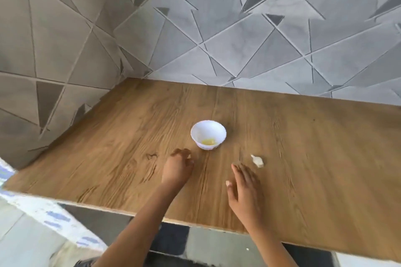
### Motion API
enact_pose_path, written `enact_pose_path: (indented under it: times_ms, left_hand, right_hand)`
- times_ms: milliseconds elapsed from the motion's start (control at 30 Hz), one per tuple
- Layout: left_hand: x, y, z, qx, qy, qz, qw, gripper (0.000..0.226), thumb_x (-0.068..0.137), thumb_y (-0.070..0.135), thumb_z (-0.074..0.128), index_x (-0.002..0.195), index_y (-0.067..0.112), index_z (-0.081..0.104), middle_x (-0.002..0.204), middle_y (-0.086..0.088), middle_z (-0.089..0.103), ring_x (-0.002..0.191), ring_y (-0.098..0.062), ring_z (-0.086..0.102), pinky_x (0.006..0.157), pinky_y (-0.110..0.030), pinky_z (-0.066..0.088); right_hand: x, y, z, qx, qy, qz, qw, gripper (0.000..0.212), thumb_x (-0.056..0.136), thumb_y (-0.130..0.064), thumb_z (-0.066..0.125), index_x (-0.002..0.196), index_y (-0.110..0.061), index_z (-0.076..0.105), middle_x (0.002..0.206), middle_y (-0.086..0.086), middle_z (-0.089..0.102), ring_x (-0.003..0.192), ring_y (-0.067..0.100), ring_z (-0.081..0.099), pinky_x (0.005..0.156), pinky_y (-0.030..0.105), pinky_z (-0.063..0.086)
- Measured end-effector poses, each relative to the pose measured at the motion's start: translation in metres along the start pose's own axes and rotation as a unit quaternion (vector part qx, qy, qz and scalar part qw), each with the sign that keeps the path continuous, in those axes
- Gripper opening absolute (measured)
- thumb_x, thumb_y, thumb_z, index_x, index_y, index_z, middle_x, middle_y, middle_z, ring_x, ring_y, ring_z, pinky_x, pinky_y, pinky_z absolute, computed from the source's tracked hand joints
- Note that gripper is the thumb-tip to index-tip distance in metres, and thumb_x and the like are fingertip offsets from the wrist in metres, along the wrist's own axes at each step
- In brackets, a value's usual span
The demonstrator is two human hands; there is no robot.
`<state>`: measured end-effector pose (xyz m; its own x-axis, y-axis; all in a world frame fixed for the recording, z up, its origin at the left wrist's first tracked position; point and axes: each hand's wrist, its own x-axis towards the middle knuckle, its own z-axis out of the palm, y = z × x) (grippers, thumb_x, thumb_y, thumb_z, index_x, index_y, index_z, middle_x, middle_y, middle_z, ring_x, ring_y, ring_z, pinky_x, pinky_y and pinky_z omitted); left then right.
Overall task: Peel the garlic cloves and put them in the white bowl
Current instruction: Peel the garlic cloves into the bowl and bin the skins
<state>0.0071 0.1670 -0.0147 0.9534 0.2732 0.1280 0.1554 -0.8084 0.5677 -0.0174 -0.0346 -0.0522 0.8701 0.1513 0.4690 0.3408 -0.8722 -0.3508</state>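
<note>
A small white bowl [208, 134] stands mid-table with a yellowish peeled garlic piece [208, 141] at its bottom. One unpeeled garlic clove [257, 160] lies on the wood to the bowl's right. My left hand [176, 168] hovers just in front and left of the bowl, blurred, its fingers loosely curled with nothing visible in them. My right hand [244, 186] lies flat over the table with straight fingers. Its fingertips are a short way left of the clove and do not touch it.
The wooden table [314, 158] sits in a corner between two grey tiled walls [238, 28]. Its near edge runs diagonally under my forearms, with floor tiles below. A white and blue patterned cloth [54, 219] shows at the lower left.
</note>
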Motion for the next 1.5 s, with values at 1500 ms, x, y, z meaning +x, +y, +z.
enact_pose_path:
  times_ms: [1500]
  left_hand:
    - [0.038,0.142,0.078,-0.006,-0.212,0.278,0.937,0.023,0.083,0.007,0.066,0.105,0.010,0.069,0.098,-0.004,0.070,0.086,-0.017,0.064,0.076,-0.026,0.050]
  right_hand:
    - [-0.001,0.076,-0.048,0.152,-0.051,0.159,0.974,0.044,0.094,-0.022,0.056,0.137,-0.017,0.047,0.136,-0.009,0.048,0.129,0.005,0.039,0.102,0.010,0.030]
